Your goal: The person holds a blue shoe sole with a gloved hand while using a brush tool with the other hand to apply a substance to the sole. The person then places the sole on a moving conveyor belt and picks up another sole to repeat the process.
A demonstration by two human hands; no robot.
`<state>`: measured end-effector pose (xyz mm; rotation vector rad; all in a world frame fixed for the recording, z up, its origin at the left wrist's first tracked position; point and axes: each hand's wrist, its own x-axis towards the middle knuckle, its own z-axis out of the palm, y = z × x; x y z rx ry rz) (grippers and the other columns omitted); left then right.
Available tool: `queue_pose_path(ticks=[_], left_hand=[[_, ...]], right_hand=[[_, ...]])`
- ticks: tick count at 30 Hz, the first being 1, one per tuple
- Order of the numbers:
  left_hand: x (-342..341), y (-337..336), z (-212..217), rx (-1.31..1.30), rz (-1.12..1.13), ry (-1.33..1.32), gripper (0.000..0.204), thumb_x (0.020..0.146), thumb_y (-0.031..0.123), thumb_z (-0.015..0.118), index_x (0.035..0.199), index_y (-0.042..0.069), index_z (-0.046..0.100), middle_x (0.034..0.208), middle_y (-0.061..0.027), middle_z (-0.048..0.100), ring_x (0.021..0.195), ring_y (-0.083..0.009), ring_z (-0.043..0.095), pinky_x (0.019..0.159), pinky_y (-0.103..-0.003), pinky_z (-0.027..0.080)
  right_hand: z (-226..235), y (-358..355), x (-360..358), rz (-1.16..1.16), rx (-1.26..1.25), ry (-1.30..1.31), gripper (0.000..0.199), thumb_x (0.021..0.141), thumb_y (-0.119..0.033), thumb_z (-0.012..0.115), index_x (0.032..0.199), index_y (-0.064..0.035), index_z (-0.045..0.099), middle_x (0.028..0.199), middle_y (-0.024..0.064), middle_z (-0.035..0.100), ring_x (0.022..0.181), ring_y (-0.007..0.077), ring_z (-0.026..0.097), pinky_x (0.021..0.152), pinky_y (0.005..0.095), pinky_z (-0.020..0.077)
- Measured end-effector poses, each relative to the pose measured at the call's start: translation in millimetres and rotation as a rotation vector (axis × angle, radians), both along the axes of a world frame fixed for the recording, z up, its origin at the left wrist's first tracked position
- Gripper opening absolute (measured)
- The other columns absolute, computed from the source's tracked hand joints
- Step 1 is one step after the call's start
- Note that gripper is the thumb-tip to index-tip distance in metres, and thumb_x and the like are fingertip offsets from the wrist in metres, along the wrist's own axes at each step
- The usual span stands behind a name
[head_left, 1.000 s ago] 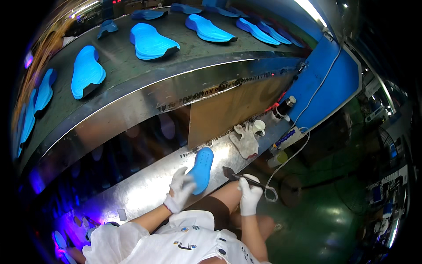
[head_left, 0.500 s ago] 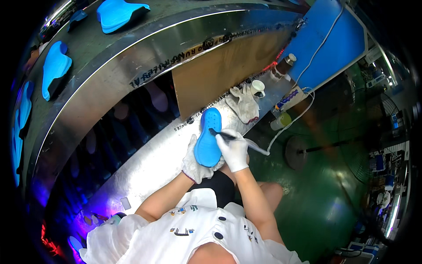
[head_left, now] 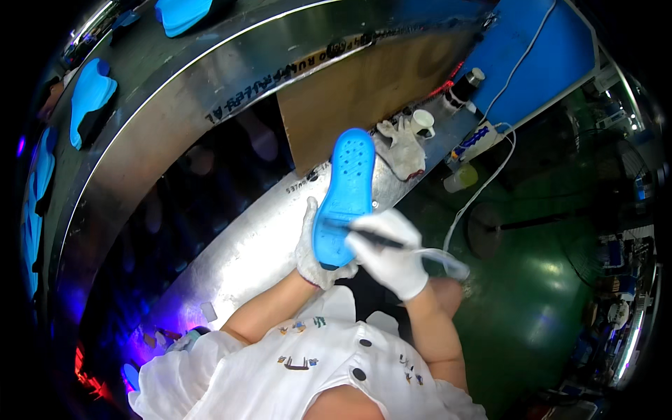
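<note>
A blue shoe sole [head_left: 353, 183], with small holes at its far end, is tilted up in front of me. My left hand [head_left: 309, 253], in a knitted white glove, grips its near end from the left and underneath; some fingers are hidden behind it. My right hand [head_left: 393, 253], in a smoother white glove, is closed around a brush [head_left: 448, 261] with a black middle part and a clear handle end. The blurred dark tip of the brush lies over the lower part of the sole's face; whether it touches cannot be told.
Further blue soles [head_left: 93, 91] lie on the dark conveyor [head_left: 150, 52] at far left. Beyond my hands, a spare glove [head_left: 404, 150], white cup [head_left: 422, 122] and bottle [head_left: 465, 87] stand on the metal ledge [head_left: 231, 259]. Cardboard [head_left: 322, 119] leans behind; a white cable [head_left: 465, 203] hangs right.
The sole has come up closer and its far end has moved farther away. The brush has shifted from the sole's middle toward its near end. Both hands keep their hold.
</note>
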<state>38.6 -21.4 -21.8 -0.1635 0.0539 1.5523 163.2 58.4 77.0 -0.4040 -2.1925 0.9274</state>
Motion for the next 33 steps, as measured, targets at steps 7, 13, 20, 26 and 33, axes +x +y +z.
queue_pose_path(ticks=[7,13,20,26,33], left_hand=[[0.5,1.1,0.2,0.096,0.131,-0.036,0.087,0.091,0.076,0.031,0.135,0.003,0.051,0.111,-0.0216,0.065,0.089,-0.034,0.066,0.072,-0.045,0.054],[1.6,3.1,21.6,0.009,0.114,0.116,0.091,0.091,0.077,0.026,0.136,0.001,0.048,0.104,-0.0245,0.065,0.082,-0.0341,0.066,0.068,-0.042,0.054],[-10.6,1.2,13.8,0.184,0.066,0.018,0.091,0.092,0.075,0.031,0.142,0.0,0.042,0.121,-0.0293,0.059,0.097,-0.0392,0.064,0.081,-0.044,0.057],[-16.6,2.4,21.2,0.164,0.027,0.01,0.086,0.093,0.071,0.036,0.143,0.001,0.041,0.127,-0.029,0.057,0.104,-0.0425,0.064,0.088,-0.048,0.056],[-18.4,-1.5,30.1,0.028,0.027,0.019,0.075,0.098,0.061,0.038,0.142,0.001,0.043,0.128,-0.0241,0.059,0.109,-0.038,0.063,0.095,-0.047,0.053]], right_hand=[[6.4,-14.1,7.5,0.2,0.023,0.015,0.02,0.074,-0.009,0.078,0.091,-0.0064,0.067,0.088,0.0082,0.068,0.08,0.0271,0.063,0.075,0.0364,0.0503],[-5.9,-11.0,10.0,0.122,0.345,0.091,0.027,0.067,-0.003,0.081,0.091,-0.0054,0.068,0.087,0.0089,0.07,0.073,0.0253,0.066,0.068,0.0353,0.0526],[-2.6,-0.1,16.3,0.069,0.332,0.048,0.023,0.072,-0.008,0.08,0.092,-0.0061,0.069,0.09,0.0077,0.07,0.075,0.0241,0.065,0.068,0.0347,0.0501],[12.4,-9.5,13.1,0.086,0.119,0.03,0.03,0.066,-0.004,0.083,0.093,-0.0075,0.07,0.095,0.0074,0.072,0.081,0.0242,0.065,0.076,0.033,0.0493],[12.9,-10.6,18.6,0.175,0.169,0.016,0.028,0.067,-0.008,0.084,0.091,-0.0093,0.071,0.095,0.0055,0.072,0.082,0.0212,0.065,0.076,0.032,0.0474]])
